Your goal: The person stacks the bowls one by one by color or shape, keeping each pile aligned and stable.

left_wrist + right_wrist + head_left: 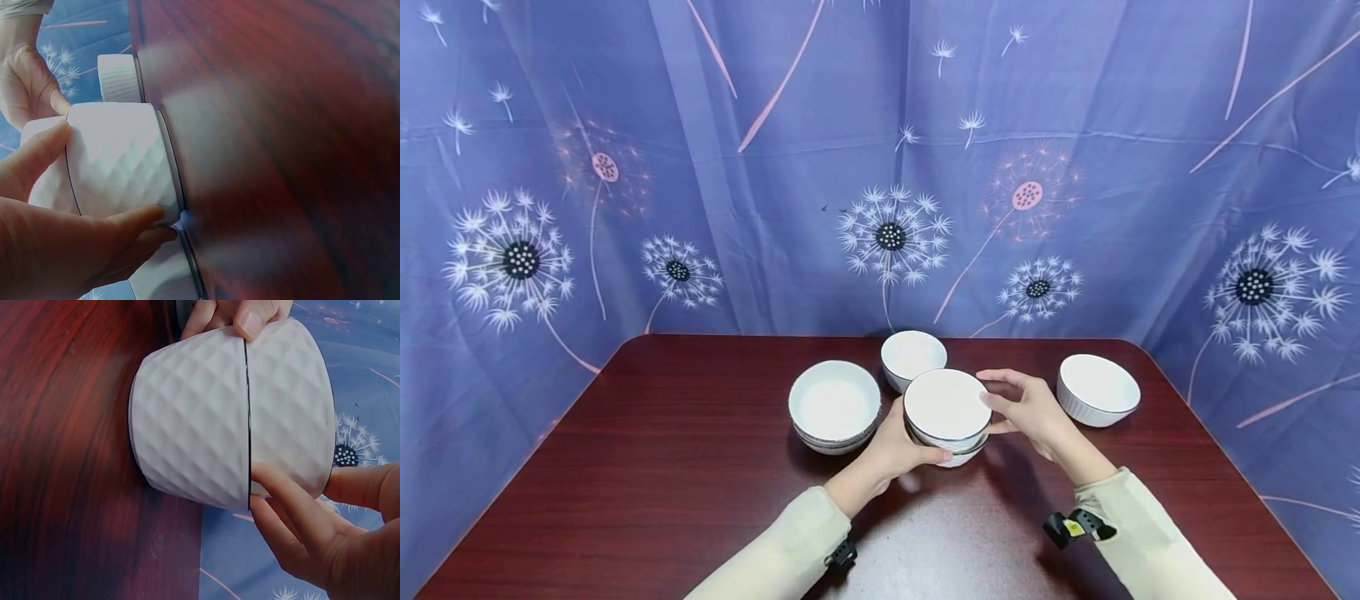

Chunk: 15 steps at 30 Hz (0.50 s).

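Observation:
Two white bowls with a diamond-patterned outside and dark rims are stacked near the middle of the table, the upper bowl [943, 404] nested in the lower bowl [190, 419]. My left hand [891, 450] grips the lower bowl from the left side, its thumb across the front. On the other side, my right hand [1033, 417] holds the upper bowl, fingers by the seam between the bowls and thumb near the top rim in the right wrist view. Whether the lower bowl touches the table is hard to tell.
A stack of wider white bowls [835, 404] stands left of the hands. Behind the held bowls is a smaller white bowl [913, 354]. A ribbed white bowl [1097, 390] stands at the right. A patterned blue curtain [790, 208] borders the dark red table [647, 467].

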Motion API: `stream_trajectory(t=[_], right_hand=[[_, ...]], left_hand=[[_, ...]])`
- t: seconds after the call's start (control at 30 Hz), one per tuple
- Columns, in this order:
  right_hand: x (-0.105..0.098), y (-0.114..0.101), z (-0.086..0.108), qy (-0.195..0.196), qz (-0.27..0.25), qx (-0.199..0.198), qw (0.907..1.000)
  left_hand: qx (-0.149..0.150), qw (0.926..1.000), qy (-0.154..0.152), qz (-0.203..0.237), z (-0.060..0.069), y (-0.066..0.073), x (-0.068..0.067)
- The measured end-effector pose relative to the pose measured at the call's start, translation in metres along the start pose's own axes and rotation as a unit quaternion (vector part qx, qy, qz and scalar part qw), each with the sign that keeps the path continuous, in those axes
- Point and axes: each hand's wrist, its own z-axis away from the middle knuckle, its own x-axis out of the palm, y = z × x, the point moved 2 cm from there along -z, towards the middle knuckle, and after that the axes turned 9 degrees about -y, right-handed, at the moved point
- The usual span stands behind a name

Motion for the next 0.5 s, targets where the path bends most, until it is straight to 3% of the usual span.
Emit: stream_trajectory(t=[0.5], right_hand=[[-0.0045,0.0003,0.0001,0.015,0.03,-0.017,0.9993]], left_hand=[[0.003,0.9999,0.0,-0.014,-0.0004,0.0011,0.0005]])
